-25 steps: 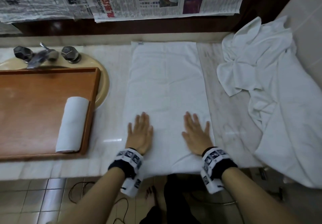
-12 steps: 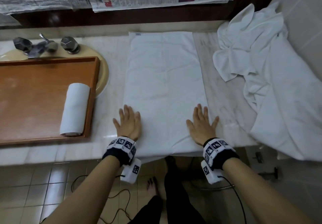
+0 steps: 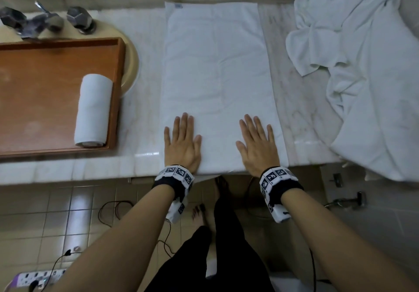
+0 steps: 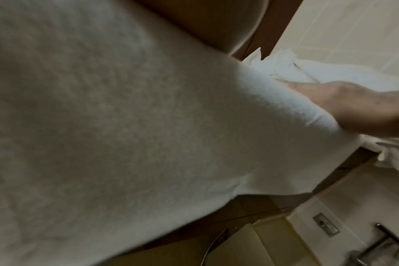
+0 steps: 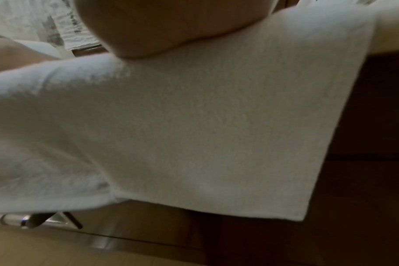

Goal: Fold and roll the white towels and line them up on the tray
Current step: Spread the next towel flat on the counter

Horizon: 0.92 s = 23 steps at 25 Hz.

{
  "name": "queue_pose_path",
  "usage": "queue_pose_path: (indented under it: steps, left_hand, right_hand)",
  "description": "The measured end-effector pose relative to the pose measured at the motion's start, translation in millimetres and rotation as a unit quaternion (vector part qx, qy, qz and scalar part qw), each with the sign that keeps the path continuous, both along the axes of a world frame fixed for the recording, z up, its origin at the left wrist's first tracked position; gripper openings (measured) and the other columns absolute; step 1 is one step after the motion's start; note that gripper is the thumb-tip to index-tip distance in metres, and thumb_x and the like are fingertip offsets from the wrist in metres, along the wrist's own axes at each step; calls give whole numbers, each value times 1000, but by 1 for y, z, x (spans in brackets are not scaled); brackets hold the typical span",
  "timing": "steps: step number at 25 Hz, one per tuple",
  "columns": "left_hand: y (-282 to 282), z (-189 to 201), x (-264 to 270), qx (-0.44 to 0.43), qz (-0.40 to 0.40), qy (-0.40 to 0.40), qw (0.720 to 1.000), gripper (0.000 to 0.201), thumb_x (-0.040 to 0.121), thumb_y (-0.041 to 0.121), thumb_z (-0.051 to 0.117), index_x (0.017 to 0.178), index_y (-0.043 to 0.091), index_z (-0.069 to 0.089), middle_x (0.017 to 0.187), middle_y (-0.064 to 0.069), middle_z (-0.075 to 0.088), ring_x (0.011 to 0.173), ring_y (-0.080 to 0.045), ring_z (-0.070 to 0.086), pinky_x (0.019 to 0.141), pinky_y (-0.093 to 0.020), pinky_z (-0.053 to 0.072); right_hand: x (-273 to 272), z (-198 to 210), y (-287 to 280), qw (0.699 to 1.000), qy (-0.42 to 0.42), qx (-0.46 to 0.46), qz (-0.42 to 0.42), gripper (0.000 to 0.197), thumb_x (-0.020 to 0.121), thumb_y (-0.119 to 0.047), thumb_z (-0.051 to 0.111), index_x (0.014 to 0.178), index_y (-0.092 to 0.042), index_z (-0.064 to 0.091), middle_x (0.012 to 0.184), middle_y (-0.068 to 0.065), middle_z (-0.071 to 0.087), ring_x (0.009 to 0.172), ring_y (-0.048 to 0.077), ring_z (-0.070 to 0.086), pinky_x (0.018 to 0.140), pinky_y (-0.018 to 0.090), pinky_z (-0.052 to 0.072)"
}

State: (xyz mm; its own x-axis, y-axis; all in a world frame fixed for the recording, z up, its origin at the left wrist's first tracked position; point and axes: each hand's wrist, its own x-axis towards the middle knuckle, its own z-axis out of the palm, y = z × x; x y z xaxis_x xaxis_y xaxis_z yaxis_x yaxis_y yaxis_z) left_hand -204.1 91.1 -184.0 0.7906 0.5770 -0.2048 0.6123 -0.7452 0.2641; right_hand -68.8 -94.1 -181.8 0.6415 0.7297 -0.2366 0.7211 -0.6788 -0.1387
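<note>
A folded white towel point(image 3: 215, 69) lies flat as a long strip on the marble counter, its near end hanging a little over the front edge. My left hand point(image 3: 181, 139) and right hand point(image 3: 257, 143) both press flat on its near end, fingers straight. A rolled white towel point(image 3: 93, 110) lies at the right side of the wooden tray point(image 3: 38, 83). In the left wrist view the towel point(image 4: 125, 126) fills the frame with my right hand point(image 4: 353, 108) beyond it. The right wrist view shows the towel's hanging end point(image 5: 216, 126).
A heap of loose white towels point(image 3: 362, 76) covers the counter's right end. The tray sits over a beige basin point(image 3: 132, 64) with metal taps point(image 3: 45, 21) behind it. Tiled floor, cables and a power strip point(image 3: 38, 278) lie below.
Both hands slid outward to the towel's near corners, then came back inward on its near end. The head view dipped lower, toward the floor.
</note>
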Motion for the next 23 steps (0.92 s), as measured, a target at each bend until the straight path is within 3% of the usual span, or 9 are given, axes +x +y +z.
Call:
queue_pose_path:
  steps: [3,7,9,11,13,15,18,21,23]
  left_hand:
    - [19,4,-13,9,17,0,1000,60,102,42,15,155,21,-2,162,5,-9,148,-12,-11,120,-41,-11]
    - [40,15,-18,-41,118,36,991,62,102,42,15,154,15,-5,161,-4,-15,147,-18,-17,118,-48,-13]
    - [30,28,18,-97,120,-3,988,63,104,41,17,154,9,-5,160,-9,-17,147,-21,-18,118,-44,-13]
    - [11,38,65,-194,38,-45,979,60,105,38,15,153,9,-6,160,-7,-17,148,-19,-16,119,-37,-12]
    - [7,36,86,-215,-22,-29,976,57,105,37,11,154,12,-4,161,-4,-15,148,-15,-14,119,-36,-11]
    - [37,26,82,-170,36,-1,985,58,104,38,9,154,14,-6,161,-2,-15,148,-14,-14,119,-38,-12]
    - [68,34,86,-148,199,36,968,63,103,45,8,153,10,-9,160,-4,-20,147,-17,-18,119,-44,-13]
    - [39,45,134,-230,46,-29,972,59,104,42,8,153,14,-10,159,1,-20,146,-12,-18,117,-37,-15]
    - [48,39,148,-240,14,-24,970,56,104,39,8,154,17,-7,160,2,-17,146,-9,-16,118,-35,-14]
  right_hand:
    - [9,2,-10,999,-7,-5,-42,64,98,-47,14,155,-19,7,162,-4,-6,149,16,-7,120,50,0]
    - [31,19,-2,964,64,-48,-252,69,101,-48,19,154,-12,-6,160,2,-18,147,20,-17,115,61,-8]
    - [30,33,34,977,80,-28,-196,66,102,-41,21,153,-12,-8,160,2,-21,147,19,-19,114,61,-9]
    - [23,41,77,991,130,9,-37,60,104,-32,22,154,-15,-5,161,-2,-17,147,18,-17,116,59,-6]
    - [30,40,92,987,157,5,34,58,104,-30,22,155,-18,-4,161,-5,-15,148,17,-15,117,56,-6]
    - [61,30,80,990,136,-27,-27,59,104,-32,21,154,-18,-8,160,-4,-21,147,16,-17,116,54,-9]
    - [95,35,74,962,126,-73,-232,65,103,-41,17,152,-14,-15,158,-2,-27,146,18,-21,113,59,-11]
    - [87,41,119,985,154,-12,-76,61,104,-36,19,153,-16,-11,159,-4,-23,146,17,-22,115,57,-11]
    - [104,35,126,986,168,-8,-9,59,105,-35,19,154,-19,-9,160,-5,-21,146,15,-20,116,56,-9]
